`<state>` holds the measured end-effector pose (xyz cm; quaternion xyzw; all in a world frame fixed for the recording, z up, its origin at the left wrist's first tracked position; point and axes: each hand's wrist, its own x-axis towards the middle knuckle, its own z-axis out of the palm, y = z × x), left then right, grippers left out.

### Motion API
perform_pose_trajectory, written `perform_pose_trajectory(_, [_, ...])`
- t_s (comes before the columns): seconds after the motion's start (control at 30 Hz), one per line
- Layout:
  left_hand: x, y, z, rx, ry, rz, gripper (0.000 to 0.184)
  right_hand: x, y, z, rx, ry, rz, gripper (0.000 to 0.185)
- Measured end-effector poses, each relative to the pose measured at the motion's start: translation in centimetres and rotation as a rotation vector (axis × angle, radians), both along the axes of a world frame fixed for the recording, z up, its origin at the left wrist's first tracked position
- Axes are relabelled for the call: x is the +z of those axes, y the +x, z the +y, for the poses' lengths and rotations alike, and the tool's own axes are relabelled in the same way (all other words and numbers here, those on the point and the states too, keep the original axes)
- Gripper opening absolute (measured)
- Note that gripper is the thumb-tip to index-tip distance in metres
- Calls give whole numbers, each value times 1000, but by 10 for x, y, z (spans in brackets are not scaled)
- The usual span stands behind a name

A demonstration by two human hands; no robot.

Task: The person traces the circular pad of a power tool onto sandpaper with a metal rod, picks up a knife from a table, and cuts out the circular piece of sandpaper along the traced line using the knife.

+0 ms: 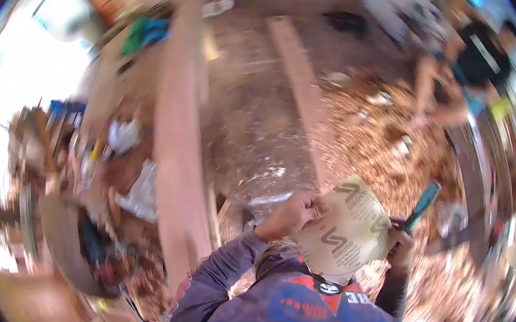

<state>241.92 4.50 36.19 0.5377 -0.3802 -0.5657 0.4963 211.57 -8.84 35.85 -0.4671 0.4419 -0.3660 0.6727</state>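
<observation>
A sheet of sandpaper, its pale printed backing facing up, is spread in front of my chest. My left hand pinches its upper left edge between thumb and fingers. At the sheet's right edge, my right hand is closed, partly hidden by the paper and blurred. From that same hand a teal handle sticks up and to the right; the rest of this tool cannot be made out.
A long wooden plank runs away on the left, a narrower board lies ahead. Wood shavings cover the floor at right, where another person crouches. White plastic bags and wood scraps lie left.
</observation>
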Motion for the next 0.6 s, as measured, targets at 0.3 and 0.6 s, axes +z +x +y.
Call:
perform_pose_trajectory(0.3, [-18,-245,-185,-502,149,165,30,42,-249,43,-694,200,-132,32])
perform_pose_trajectory(0.6, [-57,-417,-233,-1252,536,292,37,-36,-300,120,-1235,-146,-844,26])
